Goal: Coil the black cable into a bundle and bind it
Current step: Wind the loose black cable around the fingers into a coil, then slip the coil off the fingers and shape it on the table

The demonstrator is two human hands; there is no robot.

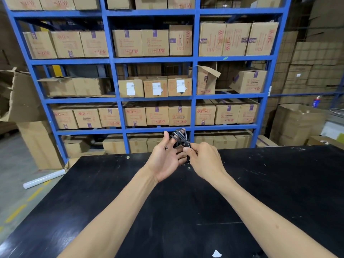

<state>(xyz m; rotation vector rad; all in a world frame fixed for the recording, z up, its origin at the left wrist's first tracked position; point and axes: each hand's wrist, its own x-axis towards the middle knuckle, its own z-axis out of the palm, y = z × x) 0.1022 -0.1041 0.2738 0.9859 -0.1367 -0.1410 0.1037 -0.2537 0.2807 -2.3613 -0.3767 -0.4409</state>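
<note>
Your left hand (pixel 166 158) is spread, palm toward you, and the black cable (pixel 180 140) is looped around its raised fingers (pixel 166 138), so this hand serves as a former, not a closed grip. The coil sits above the far edge of the black surface (pixel 260 192), at about twelve o'clock from your wrists, with the blue shelving (pixel 194 81) behind it. Your right hand (pixel 203 158) is at three o'clock of the coil, touching it, thumb and fingers pinched shut on a strand low on the loops.

The winding looks well along, though you cannot see a free tail from here, nor any tie; how much cable is left is hidden.

To finish the step well:
- Keep the left fingers spread evenly so every turn matches the others in size.
- Lay each new turn beside the last, not across it; a few strands already look crossed near the middle of the coil.
- Guide the strand with the right-hand pinch under light tension, letting it slide, not twist.
- Before slipping the coil off, clamp all turns together with the left thumb, or they may spring apart.
- Bind across the full thickness of the bundle, catching every turn.
</note>
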